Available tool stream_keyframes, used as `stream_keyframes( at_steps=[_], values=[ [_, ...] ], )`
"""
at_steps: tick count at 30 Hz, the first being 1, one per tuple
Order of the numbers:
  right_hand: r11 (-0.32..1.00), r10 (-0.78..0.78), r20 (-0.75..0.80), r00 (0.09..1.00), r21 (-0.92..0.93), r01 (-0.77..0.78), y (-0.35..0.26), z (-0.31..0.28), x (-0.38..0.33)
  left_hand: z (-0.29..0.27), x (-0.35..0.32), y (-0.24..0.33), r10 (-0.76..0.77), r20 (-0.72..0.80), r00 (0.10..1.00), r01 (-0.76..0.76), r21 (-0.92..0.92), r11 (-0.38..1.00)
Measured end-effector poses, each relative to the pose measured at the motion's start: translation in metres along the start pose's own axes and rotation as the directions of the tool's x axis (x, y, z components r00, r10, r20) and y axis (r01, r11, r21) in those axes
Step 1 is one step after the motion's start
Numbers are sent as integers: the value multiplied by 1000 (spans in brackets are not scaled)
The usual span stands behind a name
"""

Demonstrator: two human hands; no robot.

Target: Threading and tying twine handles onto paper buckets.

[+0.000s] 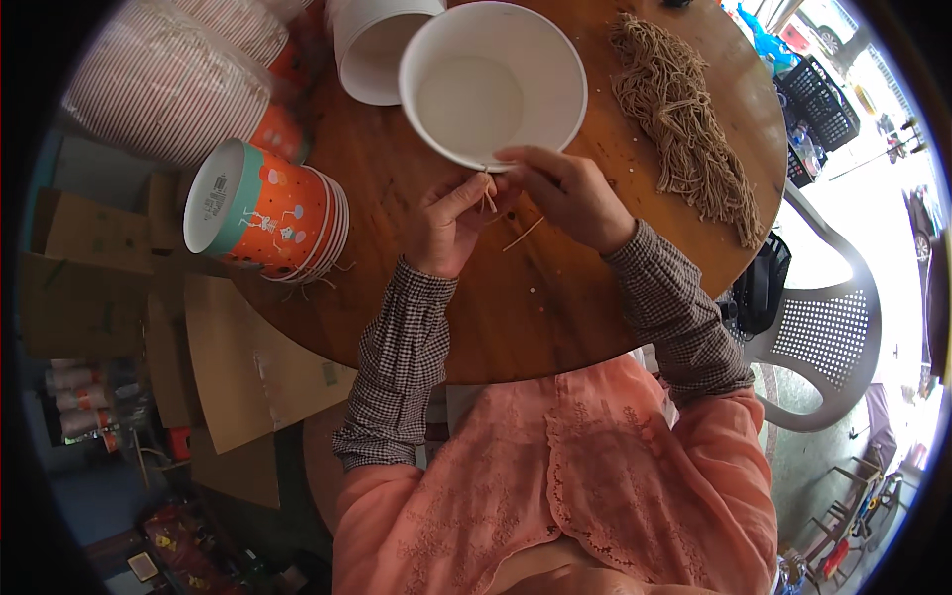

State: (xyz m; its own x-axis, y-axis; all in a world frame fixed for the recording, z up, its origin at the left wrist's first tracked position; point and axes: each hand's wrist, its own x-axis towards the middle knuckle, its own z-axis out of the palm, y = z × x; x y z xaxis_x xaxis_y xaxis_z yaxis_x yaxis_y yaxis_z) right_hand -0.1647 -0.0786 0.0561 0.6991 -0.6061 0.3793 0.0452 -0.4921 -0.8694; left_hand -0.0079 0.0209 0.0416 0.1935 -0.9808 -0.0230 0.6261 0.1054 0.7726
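Pink top [615, 436] below; curled hands [583, 203] pinch cord [489, 200] and bucket rim [438, 151]

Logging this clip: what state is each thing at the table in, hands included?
Nearer white bucket: open, no lid.
Second white bucket: open, no lid.
Orange bucket stack: nested, upside down.
Wrapped stacks: nested, in clear plastic.
Cord bundle: loose, lying on the table.
Left hand: pinching cord at the nearer bucket's rim.
Right hand: fingers at that rim, grip unclear.

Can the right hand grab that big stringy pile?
Probably yes: nothing stands between the right hand and the strings, though that hand looks busy at the bucket.
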Motion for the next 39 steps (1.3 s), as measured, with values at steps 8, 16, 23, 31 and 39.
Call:
stream_keyframes(
  at_steps=[8, 16, 23, 31, 39],
  values=[
    [847, -293, 80, 953, -440, 298, 18, 1, -6, -14, 5, -2, -124, -41, 992, 124, 7, 992],
    [748, -112, 135, 984, -641, 173, 16, 22, -25, -26, 12, -14, -375, -194, 906, 371, -59, 927],
    [937, -213, 144, 966, -250, 244, -43, 61, -65, -15, 16, -15, -403, -321, 857, 451, 91, 888],
    [983, -178, 141, 974, -19, 183, -50, 95, -80, 12, 4, -41, -395, -117, 911, 399, 6, 917],
    [967, -185, 84, 979, 196, 165, -60, 83, -78, 12, 8, -45, -437, -210, 875, 336, -389, 858]
  ],
)
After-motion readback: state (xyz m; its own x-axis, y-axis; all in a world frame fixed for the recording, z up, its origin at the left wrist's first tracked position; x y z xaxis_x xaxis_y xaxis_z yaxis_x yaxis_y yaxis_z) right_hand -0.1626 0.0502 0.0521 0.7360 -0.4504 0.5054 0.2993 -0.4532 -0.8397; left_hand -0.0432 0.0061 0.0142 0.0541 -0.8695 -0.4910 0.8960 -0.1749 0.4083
